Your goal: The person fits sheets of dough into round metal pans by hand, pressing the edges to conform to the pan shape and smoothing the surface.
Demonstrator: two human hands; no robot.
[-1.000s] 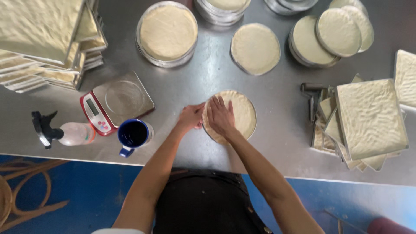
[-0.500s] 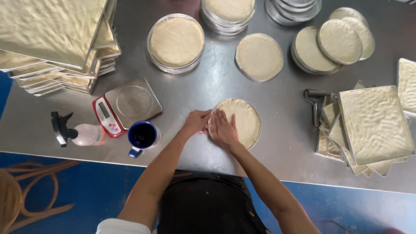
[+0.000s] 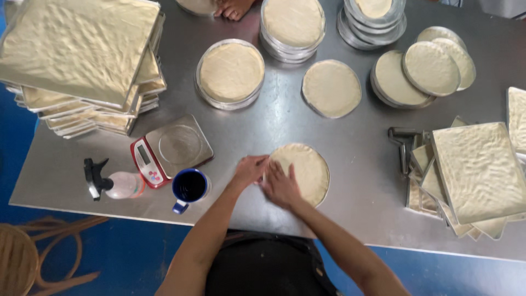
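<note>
A round pan lined with pale dough [image 3: 308, 170] lies on the steel table [image 3: 350, 142] in front of me. My left hand [image 3: 249, 170] rests at the pan's left rim, fingers curled against the dough's edge. Beside it, my right hand [image 3: 280, 185] lies flat on the dough's left part with fingers spread. Neither hand holds a tool.
A red kitchen scale [image 3: 171, 149], a blue mug [image 3: 190, 187] and a spray bottle [image 3: 116, 183] sit at the left. Stacked square dough trays [image 3: 82, 60] stand far left and more square trays [image 3: 479, 172] at the right. Round dough pans [image 3: 230, 73] fill the back. Another person's hand [image 3: 234, 8] shows at the far edge.
The view has shifted, so everything sits lower and further right in frame. My hands stay at the pan's left rim, with the right hand now flatter on the dough.
</note>
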